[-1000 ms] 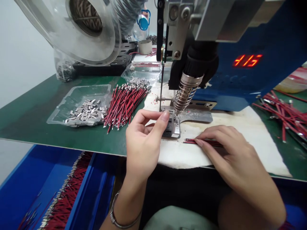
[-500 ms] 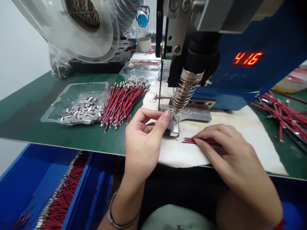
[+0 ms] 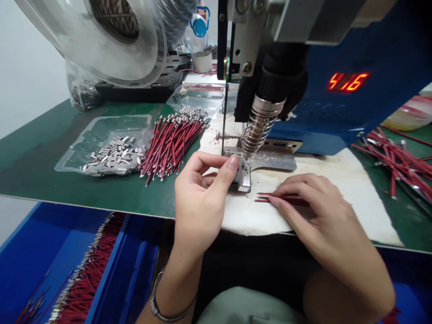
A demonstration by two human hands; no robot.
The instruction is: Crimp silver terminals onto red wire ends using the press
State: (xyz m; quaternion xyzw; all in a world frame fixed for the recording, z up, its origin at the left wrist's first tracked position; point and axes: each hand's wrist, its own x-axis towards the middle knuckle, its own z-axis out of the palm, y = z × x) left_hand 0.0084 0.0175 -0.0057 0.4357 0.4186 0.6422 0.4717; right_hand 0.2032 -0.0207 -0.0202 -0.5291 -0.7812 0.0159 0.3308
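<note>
Green bench matting fills the left of the frame, bearing a clear tray of metal sleeves beside a pile of red wires. At centre, the left hand pinches its fingertips against the metal fixture under the coiled nozzle. Lower right, the right hand presses flat, fingers extended, on a small bundle of wires lying on white cloth.
</note>
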